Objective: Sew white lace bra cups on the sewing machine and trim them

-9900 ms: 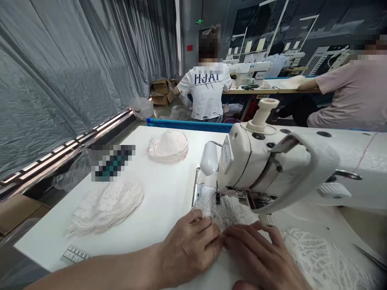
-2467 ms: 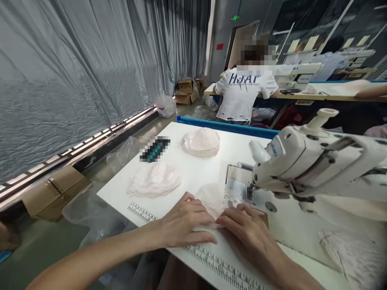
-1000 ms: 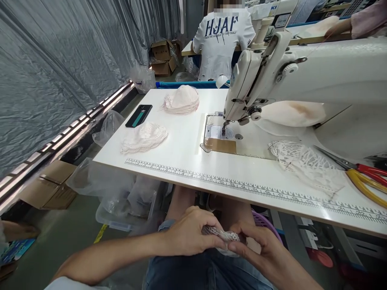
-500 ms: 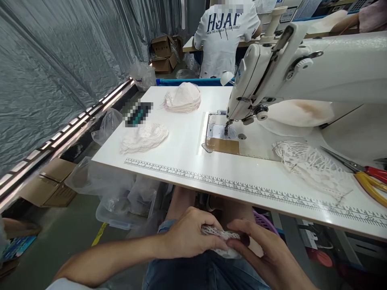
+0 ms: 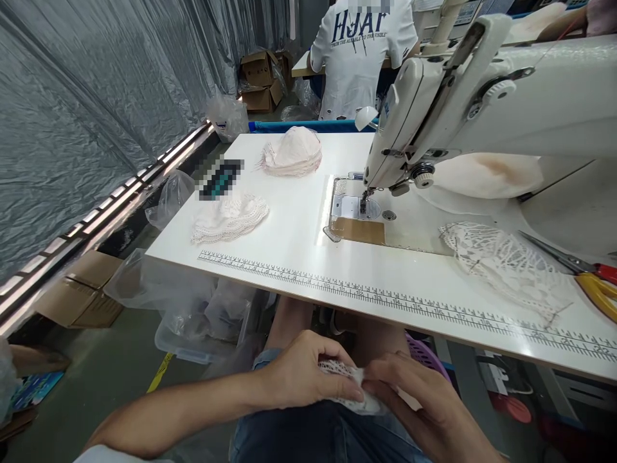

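Observation:
Over my lap, a small piece of white lace fabric [image 5: 364, 400] is held between both hands, partly hidden by the fingers. My left hand [image 5: 308, 376] pinches it between thumb and fingers from the left. From the right, my right hand [image 5: 409, 392] grips its other edge with thumb and fingertips. Above them on the table lies more white lace [image 5: 501, 260], right of the sewing machine's needle area [image 5: 364, 204]. A scalloped lace piece [image 5: 231, 218] and a stack of pale fabric pieces [image 5: 292, 153] rest on the table's left side.
The white sewing machine [image 5: 448, 116] stands over the table [image 5: 289, 241], whose front edge carries a printed ruler. Scissors [image 5: 573, 262] with red and yellow handles lie at the right. Plastic bags and a clear bin [image 5: 193, 334] sit below left. A person [image 5: 361, 58] sits beyond the table.
My right fingers have closed in on the lace and curled more tightly at its edge. The left hand has barely moved. The view has shifted slightly.

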Tool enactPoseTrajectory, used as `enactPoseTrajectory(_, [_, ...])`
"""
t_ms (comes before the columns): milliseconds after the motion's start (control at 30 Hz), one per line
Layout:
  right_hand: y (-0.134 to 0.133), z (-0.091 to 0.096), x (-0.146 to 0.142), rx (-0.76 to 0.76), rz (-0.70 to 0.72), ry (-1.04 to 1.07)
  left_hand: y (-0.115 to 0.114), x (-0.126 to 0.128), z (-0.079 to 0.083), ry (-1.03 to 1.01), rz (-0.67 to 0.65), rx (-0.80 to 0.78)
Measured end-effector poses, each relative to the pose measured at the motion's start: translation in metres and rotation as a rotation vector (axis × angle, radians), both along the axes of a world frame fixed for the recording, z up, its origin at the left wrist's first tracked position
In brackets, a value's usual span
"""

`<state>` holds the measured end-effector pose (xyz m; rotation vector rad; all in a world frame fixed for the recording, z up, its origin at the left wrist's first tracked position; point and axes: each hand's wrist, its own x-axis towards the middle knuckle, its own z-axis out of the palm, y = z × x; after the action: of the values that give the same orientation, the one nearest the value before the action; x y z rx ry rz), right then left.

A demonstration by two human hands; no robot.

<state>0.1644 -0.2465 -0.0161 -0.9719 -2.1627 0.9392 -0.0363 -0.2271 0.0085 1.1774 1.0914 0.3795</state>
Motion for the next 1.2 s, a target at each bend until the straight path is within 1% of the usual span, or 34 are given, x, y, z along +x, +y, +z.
enactPoseTrajectory(100, [0.000,0.001,0.000,-0.012,0.005,-0.019,0.001,0.000,0.000,-0.029,0.002,-0.028])
enactPoseTrajectory(167, [0.001,0.003,-0.001,-0.025,-0.004,-0.033,0.002,0.000,-0.002,-0.023,-0.008,0.017])
enactPoseTrajectory(267, [0.003,0.006,-0.003,-0.025,0.033,-0.022,0.001,0.000,-0.003,0.009,-0.029,0.097])
enactPoseTrajectory(333, [0.004,0.007,-0.005,-0.039,0.047,-0.021,0.000,0.000,-0.002,0.020,-0.032,0.091])
enactPoseTrajectory(433, [0.004,0.006,-0.005,-0.034,0.057,-0.024,0.000,0.000,-0.001,0.011,-0.012,0.008])
enactPoseTrajectory(633, [0.003,-0.001,-0.001,0.012,0.019,-0.043,0.002,0.002,-0.001,-0.049,0.070,-0.147])
enactPoseTrajectory(700, [0.004,-0.002,0.000,0.056,0.000,-0.042,0.001,0.002,-0.002,-0.083,0.095,-0.191])
enactPoseTrajectory(833, [0.002,-0.003,0.003,0.179,-0.068,-0.042,0.001,0.003,-0.005,-0.133,0.162,-0.341])
enactPoseTrajectory(900, [0.001,-0.003,0.004,0.182,-0.070,-0.028,0.000,0.003,-0.006,-0.130,0.185,-0.382])
enactPoseTrajectory(967, [0.000,-0.004,0.004,0.146,-0.071,-0.011,0.001,0.003,-0.007,-0.119,0.187,-0.360])
enactPoseTrajectory(1067, [-0.001,-0.004,0.003,0.063,-0.062,0.013,0.001,0.003,-0.008,-0.114,0.159,-0.274])
enactPoseTrajectory(1133, [0.000,-0.002,0.002,-0.050,-0.054,0.021,0.002,0.003,-0.007,-0.104,0.134,-0.233])
enactPoseTrajectory(1200, [0.001,0.000,0.000,-0.203,-0.084,0.022,0.002,0.003,-0.005,-0.084,0.112,-0.207])
